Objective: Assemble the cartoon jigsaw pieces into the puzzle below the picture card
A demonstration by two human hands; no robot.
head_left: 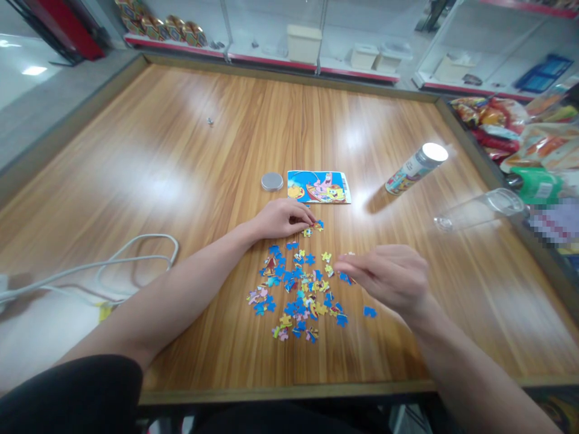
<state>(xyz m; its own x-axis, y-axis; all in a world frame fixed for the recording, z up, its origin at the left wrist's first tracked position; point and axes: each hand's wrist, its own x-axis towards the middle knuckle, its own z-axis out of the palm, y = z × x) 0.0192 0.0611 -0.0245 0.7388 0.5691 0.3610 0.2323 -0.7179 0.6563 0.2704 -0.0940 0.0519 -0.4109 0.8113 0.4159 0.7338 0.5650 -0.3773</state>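
Observation:
Just below the picture card (319,187), my left hand (284,218) is closed, its fingertips on a small group of puzzle pieces (318,226). My right hand (391,274) is held over the right side of the scattered puzzle pieces (301,286), with thumb and forefinger pinched together. What lies in that pinch is too small to make out. The loose pieces are mostly blue and yellow, some pink. One blue piece (370,311) lies apart, below my right hand. On the card are a yellow and a pink cartoon figure on blue.
A round metal lid (272,181) lies left of the card. To the right stand a printed tube (414,170) and a clear plastic cylinder (482,210). A white cable (136,258) loops at the left. Snack packs (506,129) crowd beyond the table's right edge.

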